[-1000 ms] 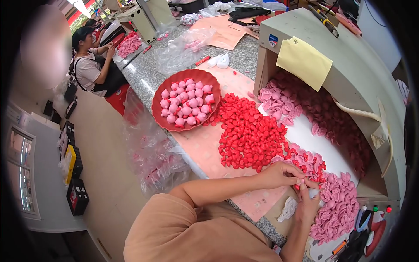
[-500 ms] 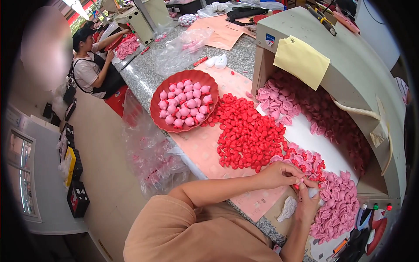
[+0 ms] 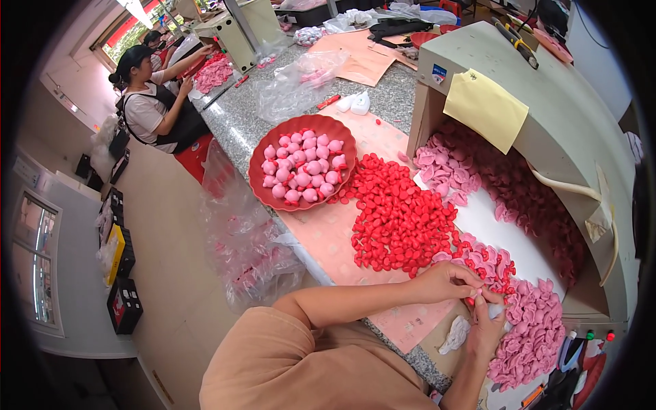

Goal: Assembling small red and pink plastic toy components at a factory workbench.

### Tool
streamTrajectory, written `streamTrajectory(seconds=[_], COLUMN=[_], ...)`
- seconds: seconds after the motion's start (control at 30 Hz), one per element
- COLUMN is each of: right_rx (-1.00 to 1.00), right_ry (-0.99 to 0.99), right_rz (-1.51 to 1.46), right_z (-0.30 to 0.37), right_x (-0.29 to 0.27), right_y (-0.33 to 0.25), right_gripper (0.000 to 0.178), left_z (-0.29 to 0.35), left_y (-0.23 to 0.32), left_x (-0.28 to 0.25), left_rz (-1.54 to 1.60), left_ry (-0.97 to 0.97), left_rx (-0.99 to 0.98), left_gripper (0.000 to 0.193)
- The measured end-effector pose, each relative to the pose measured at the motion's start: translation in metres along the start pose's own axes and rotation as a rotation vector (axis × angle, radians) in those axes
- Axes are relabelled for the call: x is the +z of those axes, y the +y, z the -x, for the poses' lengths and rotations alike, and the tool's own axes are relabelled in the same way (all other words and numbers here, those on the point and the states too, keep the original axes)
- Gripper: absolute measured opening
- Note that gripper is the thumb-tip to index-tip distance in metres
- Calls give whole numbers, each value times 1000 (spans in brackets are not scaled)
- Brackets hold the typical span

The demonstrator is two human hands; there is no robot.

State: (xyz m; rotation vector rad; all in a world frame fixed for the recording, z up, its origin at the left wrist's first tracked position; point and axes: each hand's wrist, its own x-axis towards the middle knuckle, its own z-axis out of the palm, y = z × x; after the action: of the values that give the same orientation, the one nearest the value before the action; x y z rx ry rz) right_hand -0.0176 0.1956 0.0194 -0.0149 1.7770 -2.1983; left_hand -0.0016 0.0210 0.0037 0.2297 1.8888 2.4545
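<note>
My left hand (image 3: 443, 280) and my right hand (image 3: 484, 333) meet over the near right of the work table. Both have their fingertips closed on a small soft pink-and-red piece (image 3: 478, 292), mostly covered by the fingers. Something white (image 3: 495, 310) shows at my right hand's fingers; its kind is unclear. Just right of the hands lies a heap of pink cupped pieces (image 3: 526, 338). Beyond them are mixed pink and red pieces (image 3: 502, 263). A big pile of small red pieces (image 3: 400, 225) spreads farther left, beside a scalloped red bowl (image 3: 255, 179) of round pink pieces (image 3: 301, 164).
A grey-green arched housing (image 3: 471, 55) with pink pieces inside stands at the right. Crumpled white tissue (image 3: 455, 335) lies by my right wrist. Clear plastic bags (image 3: 249, 253) hang at the table's left edge. A co-worker (image 3: 154, 102) sits at the far left.
The whole view has shifted, so the table things appear slightly farther right and lower. Both hands stay together on the small piece, with only slight finger movement.
</note>
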Motion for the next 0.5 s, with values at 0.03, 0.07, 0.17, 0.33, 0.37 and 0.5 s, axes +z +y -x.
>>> streamTrajectory(seconds=[0.03,0.07,0.17,0.33,0.37,0.5], right_rx=[25,23,23,10,-4,-50], right_ry=[1,-2,9,12,5,5], right_rz=[-24,-25,-14,1,-8,-30], right_z=[0,-1,-2,-2,-1,3], right_x=[-1,-1,-1,0,2,14], right_y=[-1,0,0,-1,-2,-6], right_gripper=[12,12,12,13,14,21], left_z=[0,-1,-2,-3,-4,-4], left_y=[0,1,4,-1,-7,-1], left_x=[0,0,0,0,-2,-2], left_rz=[-4,-6,8,25,22,121], left_ry=[-5,-3,-7,-9,-20,-54], left_rx=[8,10,-14,-17,-17,-143], left_gripper=[20,20,19,19,22,29])
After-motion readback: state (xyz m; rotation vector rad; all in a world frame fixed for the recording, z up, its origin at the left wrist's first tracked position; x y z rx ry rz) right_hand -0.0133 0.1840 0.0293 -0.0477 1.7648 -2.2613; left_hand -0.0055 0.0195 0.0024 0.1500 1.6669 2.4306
